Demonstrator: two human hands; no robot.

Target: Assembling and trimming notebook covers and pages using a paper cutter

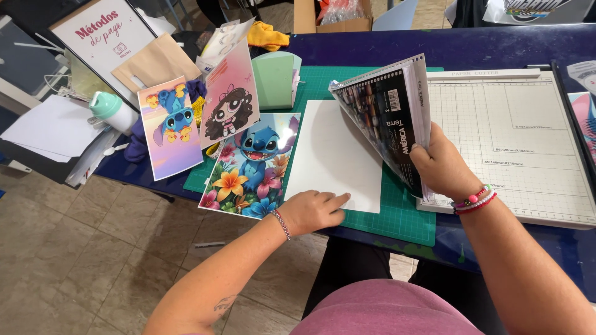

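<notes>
- Dark blue table (496, 43) over a tiled floor carries a green cutting mat (403, 217) near its front edge.
- White sheet (332, 155) lies flat on the mat, tilted slightly, just left of the mat's middle.
- Left hand (310, 211) rests on the sheet's lower left corner, fingers loosely curled, index finger stretched flat along the bottom edge.
- Right hand (441, 164) grips a spiral notebook (388, 118) by its lower edge, thumb on the dark cover, fingers closed behind it; the notebook stands tilted above the sheet's right side.
- Paper trimmer (515, 136) with a printed grid lies just right of the notebook, overlapping the mat.
- Cartoon print (251, 167) of a blue creature among flowers lies touching the sheet's left edge.
- Two more cartoon prints (171, 127) lean further left.
</notes>
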